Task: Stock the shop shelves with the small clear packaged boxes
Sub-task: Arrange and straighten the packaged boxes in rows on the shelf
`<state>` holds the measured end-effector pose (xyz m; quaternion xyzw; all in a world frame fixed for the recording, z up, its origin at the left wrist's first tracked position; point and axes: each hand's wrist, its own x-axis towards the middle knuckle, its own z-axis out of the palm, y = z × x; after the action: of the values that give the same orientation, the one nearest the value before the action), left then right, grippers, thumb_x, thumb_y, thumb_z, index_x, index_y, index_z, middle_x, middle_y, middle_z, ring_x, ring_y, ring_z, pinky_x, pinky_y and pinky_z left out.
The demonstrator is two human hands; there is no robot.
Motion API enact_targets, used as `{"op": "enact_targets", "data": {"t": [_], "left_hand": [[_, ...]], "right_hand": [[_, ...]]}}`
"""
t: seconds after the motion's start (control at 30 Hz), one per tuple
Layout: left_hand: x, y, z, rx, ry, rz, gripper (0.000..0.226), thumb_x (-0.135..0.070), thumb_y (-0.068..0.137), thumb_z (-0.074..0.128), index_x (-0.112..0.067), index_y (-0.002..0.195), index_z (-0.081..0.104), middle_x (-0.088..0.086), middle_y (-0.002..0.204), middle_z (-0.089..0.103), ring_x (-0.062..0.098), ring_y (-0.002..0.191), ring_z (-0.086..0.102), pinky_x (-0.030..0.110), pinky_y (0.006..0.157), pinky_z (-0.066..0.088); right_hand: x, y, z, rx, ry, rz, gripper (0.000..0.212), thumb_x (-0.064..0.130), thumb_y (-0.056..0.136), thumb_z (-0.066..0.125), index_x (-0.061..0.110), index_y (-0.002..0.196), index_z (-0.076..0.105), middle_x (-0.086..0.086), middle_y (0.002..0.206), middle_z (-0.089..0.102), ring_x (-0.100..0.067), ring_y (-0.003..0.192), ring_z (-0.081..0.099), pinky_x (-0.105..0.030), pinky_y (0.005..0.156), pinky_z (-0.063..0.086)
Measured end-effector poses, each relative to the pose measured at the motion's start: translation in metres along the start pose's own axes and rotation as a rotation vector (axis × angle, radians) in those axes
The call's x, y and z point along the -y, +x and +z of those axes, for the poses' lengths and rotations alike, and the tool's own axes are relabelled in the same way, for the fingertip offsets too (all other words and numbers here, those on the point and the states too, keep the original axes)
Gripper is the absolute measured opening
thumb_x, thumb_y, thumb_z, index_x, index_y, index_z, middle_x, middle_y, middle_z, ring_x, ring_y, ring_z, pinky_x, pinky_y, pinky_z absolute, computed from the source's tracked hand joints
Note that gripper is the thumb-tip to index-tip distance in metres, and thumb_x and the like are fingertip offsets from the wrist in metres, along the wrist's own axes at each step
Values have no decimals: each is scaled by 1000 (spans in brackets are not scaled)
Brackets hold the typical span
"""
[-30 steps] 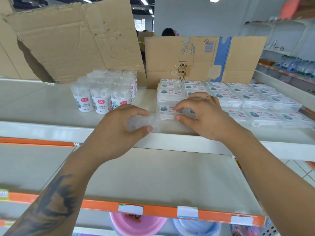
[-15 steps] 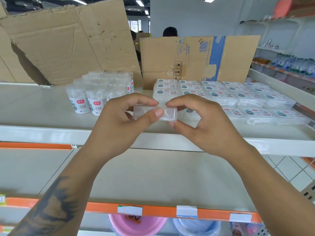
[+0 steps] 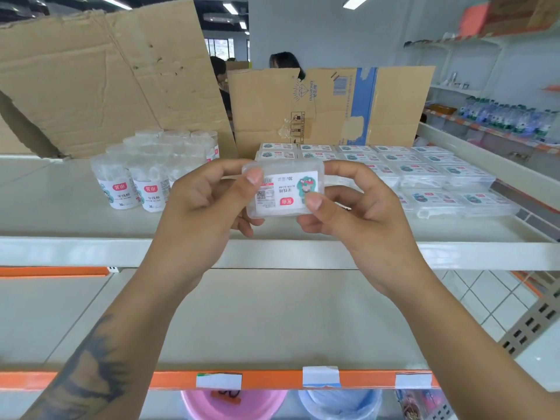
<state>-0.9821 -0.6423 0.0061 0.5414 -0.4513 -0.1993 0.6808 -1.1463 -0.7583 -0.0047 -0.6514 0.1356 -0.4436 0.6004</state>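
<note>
Since the earlier frame the clear box (image 3: 285, 189) is rising off the top shelf (image 3: 69, 216) and tilting label-up toward the camera. The left hand (image 3: 209, 201) and right hand (image 3: 354, 207) are both pinching it at its ends, each grip clamped on it. Rows of stocked boxes (image 3: 424, 177) are already lying on the shelf's right half. Judging by this, stocking is partly done; this box is not yet placed.

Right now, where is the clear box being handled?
Centre of the head view: clear box pinched between left hand and right hand, above the top shelf front edge.
</note>
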Motion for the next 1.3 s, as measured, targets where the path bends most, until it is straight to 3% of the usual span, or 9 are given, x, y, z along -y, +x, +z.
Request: {"op": "enact_targets", "data": {"t": [0.13, 0.33, 0.5, 0.63, 0.77, 0.83, 0.93, 1.13, 1.3], "left_hand": [[-4, -3, 7, 32, -195, -103, 35, -32, 89, 64, -6, 113, 66, 15, 101, 77, 38, 88, 76, 39, 70, 63], [5, -14, 15, 145, -186, -156, 35, -31, 92, 72, -5, 114, 65, 11, 112, 76, 30, 106, 74, 45, 93, 61], [13, -18, 6, 238, -32, -6, 35, -22, 79, 81, -10, 110, 69, 3, 111, 77, 19, 102, 73, 25, 86, 55], [16, -13, -10, 295, -54, 119, 75, -20, 72, 83, -18, 142, 54, 8, 132, 68, 25, 124, 64, 34, 103, 51], [21, -10, -17, 378, 76, 219, 65, -16, 75, 83, -10, 134, 58, 8, 133, 67, 31, 130, 58, 42, 106, 47], [25, -10, -19, 350, 118, 248, 61, -21, 72, 87, -14, 127, 62, 6, 127, 69, 32, 126, 61, 51, 109, 44], [31, -11, -18, 272, 152, 268, 57, -28, 70, 87, -19, 121, 65, 4, 124, 71, 29, 124, 63, 50, 108, 46], [36, -21, -17, 82, 564, 312, 59, -59, 76, 74, -36, 129, 62, -26, 129, 64, 3, 127, 57, 22, 107, 42], [62, -32, -33, -120, 1038, 370, 64, -70, 86, 59, -28, 135, 61, -10, 137, 61, 18, 134, 52, 50, 119, 31]], "right_hand": [[-3, -4, 5, -14, 134, 49, 46, 15, 81, 81, 13, 119, 55, -15, 93, 75, -28, 80, 71, -41, 76, 58], [-7, -7, 6, -42, 239, -8, 28, 18, 88, 67, 13, 115, 59, -14, 104, 72, -29, 91, 70, -37, 74, 55], [3, -5, 3, 9, 189, 15, 31, 20, 93, 70, 4, 119, 65, -14, 107, 71, -28, 90, 67, -39, 70, 56], [4, -5, -2, 23, 119, 31, 10, 18, 88, 72, 10, 93, 77, -12, 96, 75, -26, 87, 67, -40, 75, 55], [4, -8, -5, 72, -16, 7, 9, 22, 84, 76, 13, 86, 78, -9, 86, 75, -21, 79, 66, -34, 71, 55], [4, -12, -7, 105, -101, -42, 11, 17, 83, 79, 13, 93, 75, -9, 89, 76, -18, 78, 67, -29, 69, 55], [-1, -19, -17, 251, -357, -132, 46, 17, 79, 83, 22, 122, 67, -3, 115, 70, -19, 107, 69, -33, 84, 58], [-8, -5, -23, 231, -846, -451, 56, 36, 81, 82, 19, 132, 66, 9, 128, 65, -8, 120, 61, -24, 102, 47], [-6, 42, -21, 227, -1034, -318, 53, 43, 88, 77, 32, 136, 60, 17, 133, 61, -10, 125, 50, -12, 105, 31]]}}
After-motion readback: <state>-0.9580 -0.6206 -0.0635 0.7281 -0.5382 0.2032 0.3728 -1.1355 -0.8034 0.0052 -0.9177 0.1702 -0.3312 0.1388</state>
